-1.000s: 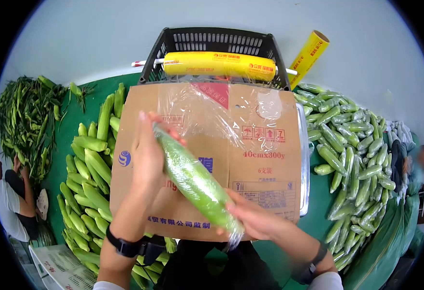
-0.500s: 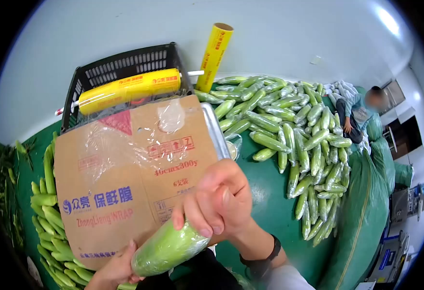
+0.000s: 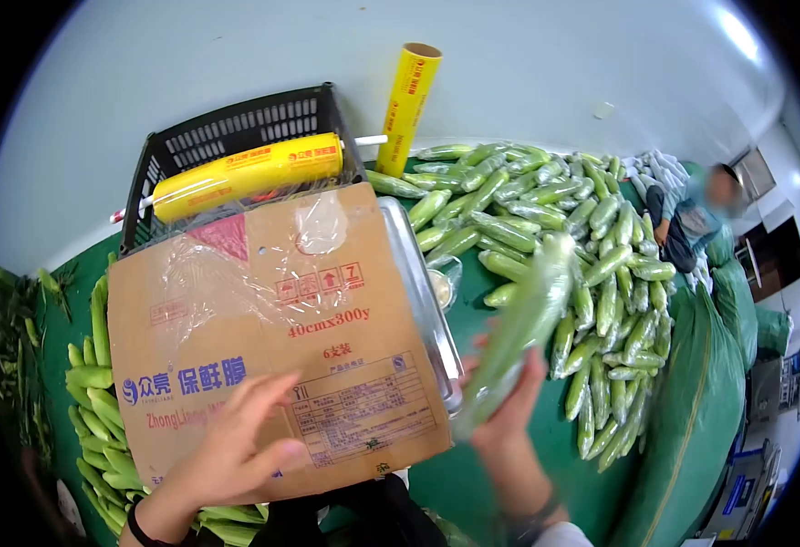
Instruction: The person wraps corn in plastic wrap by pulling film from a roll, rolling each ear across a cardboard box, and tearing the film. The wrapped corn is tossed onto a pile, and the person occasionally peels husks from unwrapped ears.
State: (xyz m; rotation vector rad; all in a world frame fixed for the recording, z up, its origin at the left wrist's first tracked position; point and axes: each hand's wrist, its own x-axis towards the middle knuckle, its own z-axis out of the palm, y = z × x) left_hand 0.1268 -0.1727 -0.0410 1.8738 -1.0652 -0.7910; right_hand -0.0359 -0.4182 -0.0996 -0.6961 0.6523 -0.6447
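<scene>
My right hand (image 3: 508, 397) grips the lower end of a film-wrapped ear of corn (image 3: 529, 314) in its green husk, slightly blurred. The ear is tilted, its upper end towards the wrapped pile. My left hand (image 3: 240, 442) is open with fingers apart, over the front of a cardboard box (image 3: 263, 365) with loose clear film on its top. Behind the box, a yellow roll of cling film (image 3: 249, 173) lies on a white rod across a black crate (image 3: 236, 118).
Many wrapped ears (image 3: 592, 273) are piled on the green floor (image 3: 500, 497) at right. Unwrapped ears (image 3: 99, 428) lie at left. A yellow tube (image 3: 411, 105) stands by the wall. A metal tray (image 3: 423, 301) shows beside the box. A person (image 3: 692, 214) sits beyond large green sacks (image 3: 683, 401).
The wrapped ear has moved from low in front of the box to the right, in my right hand. My left hand has let go of it and opened over the box.
</scene>
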